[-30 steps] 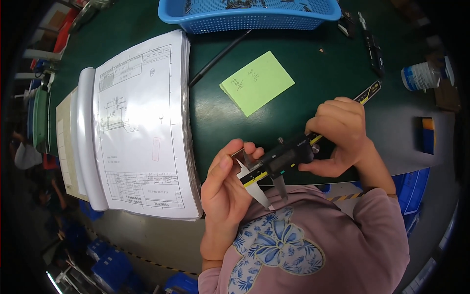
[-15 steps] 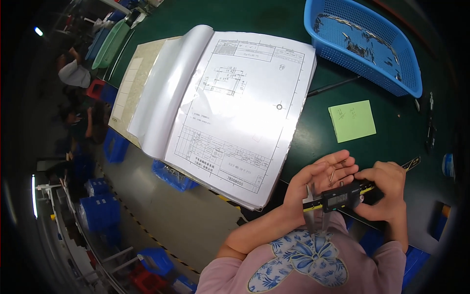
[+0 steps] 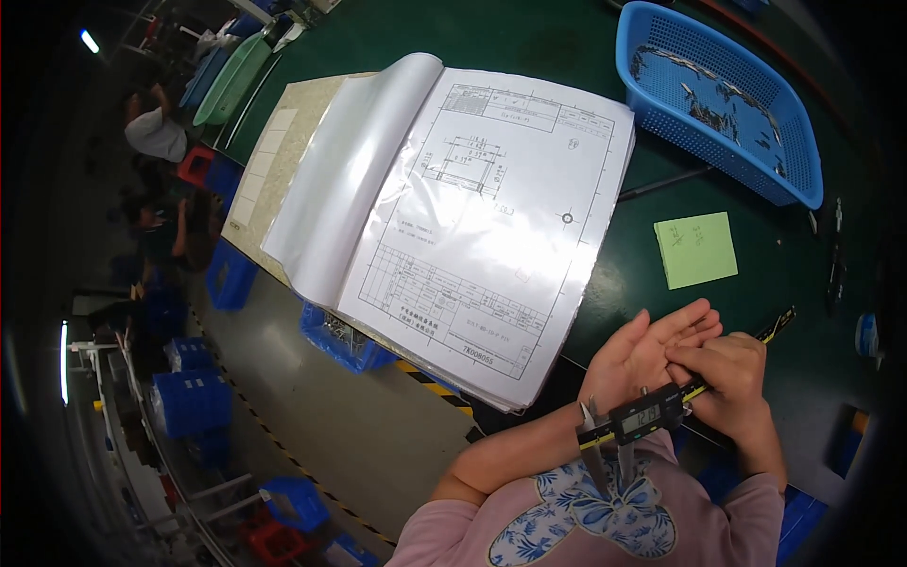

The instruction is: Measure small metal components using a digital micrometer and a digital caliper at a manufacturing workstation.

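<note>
My right hand [image 3: 726, 383] is closed round the beam of a digital caliper [image 3: 647, 417]. The caliper's lower jaws point down toward my shirt, a gap between them, and its small screen is lit. My left hand [image 3: 624, 364] lies palm up beside it, with its fingers extended and slightly curled. The right fingertips touch the left palm near the finger bases. A thin dark sliver [image 3: 699, 324] shows at the left fingers, too small to make out. Whatever lies under the right fingertips is hidden.
An open binder with a technical drawing [image 3: 491, 227] lies on the green table [image 3: 529, 38]. Beyond the hands are a green sticky-note pad [image 3: 696, 250] and a blue basket [image 3: 723, 142] holding thin metal pieces. A pen [image 3: 835, 246] lies far right; blue bins [image 3: 194, 406] stand on the floor.
The caliper has tilted and moved down from the left palm, and its jaws have spread apart. My right fingertips have come onto the left palm, where small metal pins were visible before.
</note>
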Motion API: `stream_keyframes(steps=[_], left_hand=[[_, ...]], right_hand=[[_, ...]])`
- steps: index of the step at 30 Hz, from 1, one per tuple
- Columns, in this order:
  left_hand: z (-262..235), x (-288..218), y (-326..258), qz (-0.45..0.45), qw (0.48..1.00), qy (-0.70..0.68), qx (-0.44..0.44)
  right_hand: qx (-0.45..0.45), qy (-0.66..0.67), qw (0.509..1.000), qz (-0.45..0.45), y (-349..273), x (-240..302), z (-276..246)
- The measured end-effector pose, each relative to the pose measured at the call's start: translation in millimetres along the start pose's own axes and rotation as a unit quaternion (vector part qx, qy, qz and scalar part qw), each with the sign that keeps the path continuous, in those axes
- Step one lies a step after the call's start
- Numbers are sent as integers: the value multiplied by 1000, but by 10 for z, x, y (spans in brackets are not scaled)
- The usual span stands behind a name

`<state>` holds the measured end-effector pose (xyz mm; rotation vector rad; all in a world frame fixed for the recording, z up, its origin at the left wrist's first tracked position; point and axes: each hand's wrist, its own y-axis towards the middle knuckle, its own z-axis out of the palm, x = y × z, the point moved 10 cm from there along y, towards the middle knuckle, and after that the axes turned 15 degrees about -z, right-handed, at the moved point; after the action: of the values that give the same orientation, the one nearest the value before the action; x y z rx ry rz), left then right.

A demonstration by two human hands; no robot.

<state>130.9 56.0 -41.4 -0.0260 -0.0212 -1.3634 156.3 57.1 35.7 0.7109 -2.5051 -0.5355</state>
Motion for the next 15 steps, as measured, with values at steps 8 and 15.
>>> stream_keyframes(steps=[8, 15], left_hand=[[-15, -1, 57, -4, 1000, -23, 20], [-293, 51, 10, -13, 986, 148, -74]], right_hand=[[-11, -11, 1000, -19, -24, -7, 6], [-74, -39, 996, -32, -4, 40, -195]])
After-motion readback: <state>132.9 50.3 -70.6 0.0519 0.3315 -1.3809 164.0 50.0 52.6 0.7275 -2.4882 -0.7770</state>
